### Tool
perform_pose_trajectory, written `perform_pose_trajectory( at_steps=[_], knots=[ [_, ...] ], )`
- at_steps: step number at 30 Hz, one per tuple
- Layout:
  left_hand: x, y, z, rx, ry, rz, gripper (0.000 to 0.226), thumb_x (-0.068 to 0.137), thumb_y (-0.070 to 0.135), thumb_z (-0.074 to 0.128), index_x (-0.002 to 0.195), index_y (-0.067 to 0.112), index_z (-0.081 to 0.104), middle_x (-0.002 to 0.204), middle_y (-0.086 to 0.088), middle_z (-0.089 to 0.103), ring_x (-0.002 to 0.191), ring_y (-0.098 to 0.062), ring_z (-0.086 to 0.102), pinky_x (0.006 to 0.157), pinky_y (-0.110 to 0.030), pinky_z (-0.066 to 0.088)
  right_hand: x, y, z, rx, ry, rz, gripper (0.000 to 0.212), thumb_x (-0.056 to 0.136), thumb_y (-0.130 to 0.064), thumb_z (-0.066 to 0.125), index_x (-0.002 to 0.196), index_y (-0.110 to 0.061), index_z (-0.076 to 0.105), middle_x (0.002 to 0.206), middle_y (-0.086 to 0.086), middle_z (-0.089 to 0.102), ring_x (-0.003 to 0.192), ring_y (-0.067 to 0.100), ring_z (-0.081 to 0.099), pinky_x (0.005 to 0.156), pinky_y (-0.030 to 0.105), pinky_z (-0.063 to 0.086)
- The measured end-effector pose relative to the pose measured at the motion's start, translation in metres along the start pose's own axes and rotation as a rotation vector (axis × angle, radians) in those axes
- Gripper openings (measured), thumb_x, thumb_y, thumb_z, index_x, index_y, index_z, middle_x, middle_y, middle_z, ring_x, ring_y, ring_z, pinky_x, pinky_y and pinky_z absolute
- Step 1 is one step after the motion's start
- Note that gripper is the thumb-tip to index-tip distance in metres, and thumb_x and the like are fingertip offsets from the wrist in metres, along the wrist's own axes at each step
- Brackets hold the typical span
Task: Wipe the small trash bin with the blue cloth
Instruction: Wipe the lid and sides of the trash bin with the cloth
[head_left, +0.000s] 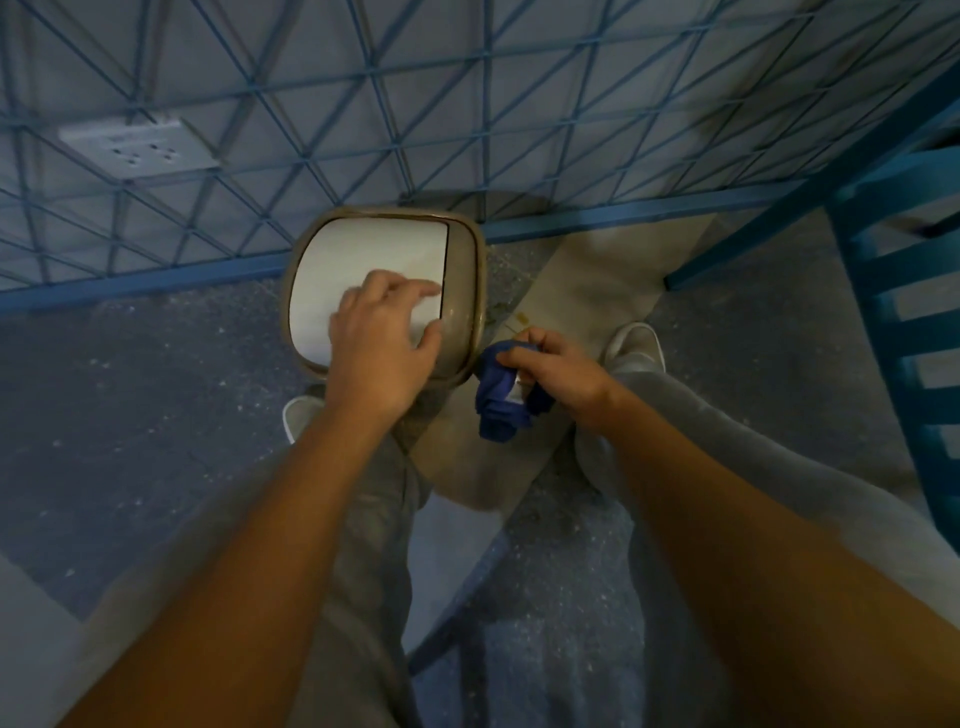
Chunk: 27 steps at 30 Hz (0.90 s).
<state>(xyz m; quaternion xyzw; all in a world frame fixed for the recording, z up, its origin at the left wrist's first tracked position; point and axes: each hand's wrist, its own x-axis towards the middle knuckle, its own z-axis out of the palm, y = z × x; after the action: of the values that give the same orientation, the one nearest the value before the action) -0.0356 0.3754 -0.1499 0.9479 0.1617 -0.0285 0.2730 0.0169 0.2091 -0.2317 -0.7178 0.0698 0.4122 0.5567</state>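
Note:
The small trash bin (462, 291) stands on the floor against a blue wire grid, seen from above: a beige rim around a white flap lid. My left hand (382, 338) rests flat on the lid, fingers spread, thumb at the rim's near right side. My right hand (556, 371) hangs just right of the bin, closed around the bunched blue cloth (498, 397), which droops below the fingers. The cloth sits close to the bin's right side; whether it touches is unclear.
A blue wire grid panel (363, 130) lines the wall behind the bin, with a white wall socket (137, 148) behind it at left. A blue slatted frame (904, 291) stands at right. My legs and pale shoes (636, 345) flank the bin on the speckled floor.

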Motion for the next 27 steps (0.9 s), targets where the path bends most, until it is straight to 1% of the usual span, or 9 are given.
perform_pose_trajectory(
  at_steps=[3,5,8,11,15,17,22,25,27],
  knots=[
    [0.015,-0.011,0.002,0.243,-0.262,0.046,0.078,0.082,0.04,0.064,0.146,0.03,0.021,0.156,0.001,0.016,0.143,-0.026,0.01,0.112,-0.045,0.011,0.007,-0.001,0.003,-0.042,0.073,-0.013,0.013,0.086,-0.013,0.063,0.076,-0.014,0.055,0.068,0.0,0.058,0.062,0.01,0.054,0.064,0.023,0.045],
    [0.023,-0.016,0.006,0.345,-0.378,0.082,0.095,0.078,0.045,0.066,0.148,0.033,0.001,0.158,0.005,-0.005,0.145,-0.027,-0.008,0.114,-0.051,-0.001,0.012,-0.003,0.004,-0.054,0.073,-0.001,0.017,0.086,-0.014,0.063,0.072,-0.018,0.054,0.069,0.0,0.058,0.063,0.01,0.054,0.063,0.022,0.045],
    [0.026,-0.019,0.012,0.418,-0.426,0.113,0.105,0.076,0.044,0.068,0.146,0.033,-0.01,0.157,0.004,-0.018,0.143,-0.03,-0.018,0.113,-0.055,-0.008,0.019,-0.013,0.007,-0.183,0.056,0.021,0.019,0.085,-0.02,0.065,0.071,-0.02,0.052,0.071,-0.001,0.056,0.066,0.012,0.054,0.063,0.025,0.045],
    [0.023,-0.019,0.018,0.424,-0.385,0.118,0.103,0.079,0.043,0.066,0.146,0.033,-0.012,0.156,0.003,-0.02,0.142,-0.031,-0.02,0.112,-0.055,-0.011,0.029,-0.02,0.013,-0.24,0.057,0.018,0.012,0.084,-0.02,0.066,0.079,-0.019,0.055,0.078,0.0,0.058,0.072,0.012,0.056,0.061,0.021,0.045],
    [0.021,-0.021,0.023,0.413,-0.358,0.122,0.1,0.081,0.042,0.064,0.146,0.034,-0.011,0.156,0.003,-0.019,0.142,-0.031,-0.02,0.111,-0.054,-0.013,0.036,-0.025,0.019,-0.313,0.106,0.019,0.002,0.084,-0.014,0.064,0.084,-0.016,0.062,0.089,0.008,0.061,0.084,0.018,0.058,0.078,0.033,0.05],
    [0.021,-0.022,0.024,0.406,-0.346,0.128,0.099,0.081,0.041,0.064,0.146,0.034,-0.01,0.157,0.003,-0.018,0.142,-0.031,-0.02,0.111,-0.054,-0.013,0.039,-0.026,0.019,-0.368,0.121,0.019,0.016,0.083,-0.012,0.063,0.098,-0.009,0.067,0.092,0.009,0.063,0.085,0.017,0.058,0.082,0.033,0.05],
    [0.02,-0.024,0.024,0.395,-0.322,0.14,0.098,0.081,0.041,0.064,0.146,0.035,-0.009,0.157,0.003,-0.016,0.143,-0.031,-0.019,0.111,-0.054,-0.013,0.041,-0.037,0.025,-0.425,0.228,-0.015,0.019,0.086,-0.012,0.057,0.097,-0.001,0.068,0.083,0.011,0.06,0.077,0.018,0.056,0.063,0.024,0.047],
    [0.019,-0.024,0.026,0.401,-0.311,0.137,0.098,0.081,0.042,0.064,0.146,0.035,-0.009,0.157,0.003,-0.016,0.143,-0.031,-0.019,0.111,-0.054,-0.014,0.04,-0.031,0.027,-0.287,0.254,0.018,0.016,0.086,-0.013,0.059,0.094,-0.003,0.068,0.086,0.011,0.062,0.084,0.024,0.061,0.082,0.037,0.052],
    [0.019,-0.023,0.027,0.402,-0.304,0.138,0.098,0.081,0.042,0.064,0.146,0.035,-0.009,0.157,0.003,-0.016,0.143,-0.031,-0.019,0.111,-0.054,-0.014,0.036,-0.028,0.026,-0.024,0.218,0.121,0.011,0.086,-0.016,0.06,0.083,-0.006,0.065,0.088,0.013,0.064,0.085,0.026,0.064,0.084,0.04,0.054]
  ],
)
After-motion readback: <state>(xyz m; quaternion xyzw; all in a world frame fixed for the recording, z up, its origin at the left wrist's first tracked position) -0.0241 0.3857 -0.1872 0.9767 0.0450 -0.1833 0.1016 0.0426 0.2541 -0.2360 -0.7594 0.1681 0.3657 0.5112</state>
